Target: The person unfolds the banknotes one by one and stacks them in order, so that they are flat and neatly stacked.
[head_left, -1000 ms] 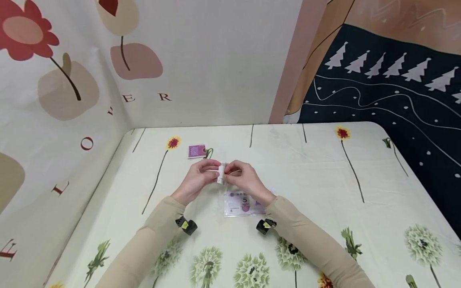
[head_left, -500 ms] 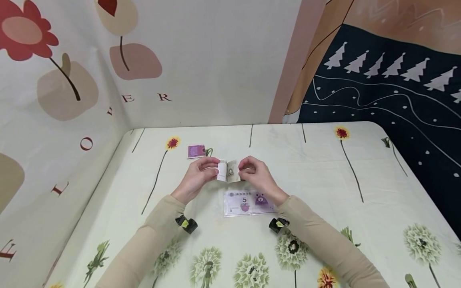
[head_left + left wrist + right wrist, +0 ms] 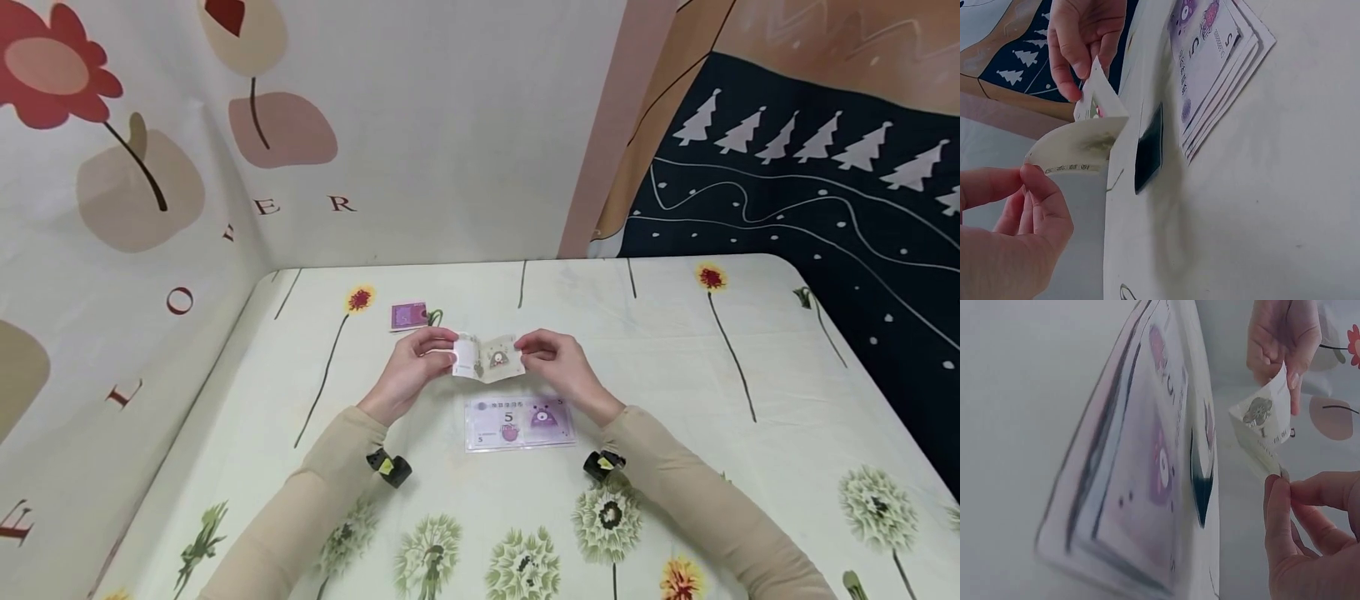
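A cream play banknote (image 3: 498, 360) with grey-green print is stretched between both hands above the table, bent along a crease. My left hand (image 3: 411, 365) pinches its left end between thumb and fingers. At the other end, the fingertips of my right hand (image 3: 561, 367) pinch the edge. In the right wrist view the banknote (image 3: 1266, 415) shows a "1" and a dark emblem. Below the hands lies a stack of purple play banknotes (image 3: 521, 423) marked "5". Beneath the held note, the left wrist view shows a dark flat piece (image 3: 1149, 153) on the table.
A small purple folded piece (image 3: 408, 315) lies behind the left hand, near the table's back. The flower-print tablecloth (image 3: 645, 358) covers the table, which meets a patterned fabric wall (image 3: 450, 167) at the back and left. A camera sits on each wrist.
My right hand has moved to the right, pulling its end away from the left hand. The folded banknote has opened out between them, and more of the purple stack shows. The left hand stays put.
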`<state>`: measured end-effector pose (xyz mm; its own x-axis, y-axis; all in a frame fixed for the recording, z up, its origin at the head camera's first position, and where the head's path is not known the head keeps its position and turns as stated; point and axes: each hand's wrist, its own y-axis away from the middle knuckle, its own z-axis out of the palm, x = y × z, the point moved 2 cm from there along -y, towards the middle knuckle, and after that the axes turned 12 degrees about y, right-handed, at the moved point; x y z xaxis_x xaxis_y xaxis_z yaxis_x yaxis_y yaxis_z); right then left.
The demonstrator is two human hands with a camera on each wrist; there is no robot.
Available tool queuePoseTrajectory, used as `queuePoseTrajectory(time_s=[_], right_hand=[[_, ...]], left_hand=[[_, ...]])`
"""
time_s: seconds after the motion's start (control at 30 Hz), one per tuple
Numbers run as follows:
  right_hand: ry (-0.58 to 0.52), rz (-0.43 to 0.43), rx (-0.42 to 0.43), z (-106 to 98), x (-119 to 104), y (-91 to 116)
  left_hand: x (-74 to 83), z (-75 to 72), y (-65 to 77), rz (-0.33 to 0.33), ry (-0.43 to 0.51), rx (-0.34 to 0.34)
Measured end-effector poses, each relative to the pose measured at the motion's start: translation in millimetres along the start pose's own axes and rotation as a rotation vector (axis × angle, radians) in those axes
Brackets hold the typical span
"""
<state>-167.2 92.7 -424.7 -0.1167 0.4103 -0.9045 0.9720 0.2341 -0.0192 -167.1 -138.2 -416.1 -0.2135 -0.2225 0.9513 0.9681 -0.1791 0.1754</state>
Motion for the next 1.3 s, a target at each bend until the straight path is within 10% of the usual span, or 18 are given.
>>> queuePoseTrajectory(time_s=[0.83, 1.3], right_hand=[[-0.044, -0.002, -0.015, -27, 30, -4], [0.121, -0.036, -0.133, -44, 36, 4]], left_hand=[[-10.1, 2.5, -1.8, 0.036, -0.173, 0.037], [-13.2, 15.8, -3.2, -0.009, -0.375, 0.026]])
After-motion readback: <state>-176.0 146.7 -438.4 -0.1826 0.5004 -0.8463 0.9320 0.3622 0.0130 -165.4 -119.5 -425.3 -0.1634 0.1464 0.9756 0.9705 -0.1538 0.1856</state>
